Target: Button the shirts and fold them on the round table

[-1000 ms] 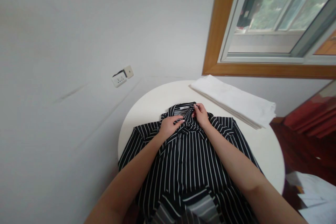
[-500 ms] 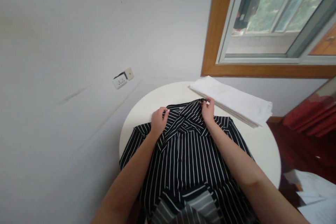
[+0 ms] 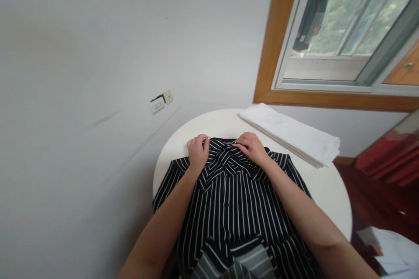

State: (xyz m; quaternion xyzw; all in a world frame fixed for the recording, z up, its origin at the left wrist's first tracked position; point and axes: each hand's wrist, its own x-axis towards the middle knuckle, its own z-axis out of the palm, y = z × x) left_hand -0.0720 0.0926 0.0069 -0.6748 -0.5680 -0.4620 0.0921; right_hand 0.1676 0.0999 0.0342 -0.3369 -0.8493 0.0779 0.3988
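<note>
A black shirt with white stripes [image 3: 235, 200] lies spread front side up on a round white table [image 3: 173, 144], its collar toward the wall. My left hand [image 3: 198, 151] pinches the left side of the collar between thumb and fingers. At the middle of the neckline, my right hand [image 3: 251, 146] has its fingertips closed on the collar's edge. Crossed striped folds of cloth lie below the neckline between both hands. The lower part of the shirt runs toward me, where more striped cloth covers it.
A folded white cloth stack [image 3: 291, 133] lies at the table's back right. The wall has a socket [image 3: 157, 105] behind the table, and a wood-framed window [image 3: 262, 91] is at right. White papers or bags [image 3: 389, 244] sit low at right, near a red curtain [image 3: 386, 152].
My right hand has moved left from the collar's right corner to the middle of the neckline. The left hand stays on the collar's left side. The view has tilted slightly upward.
</note>
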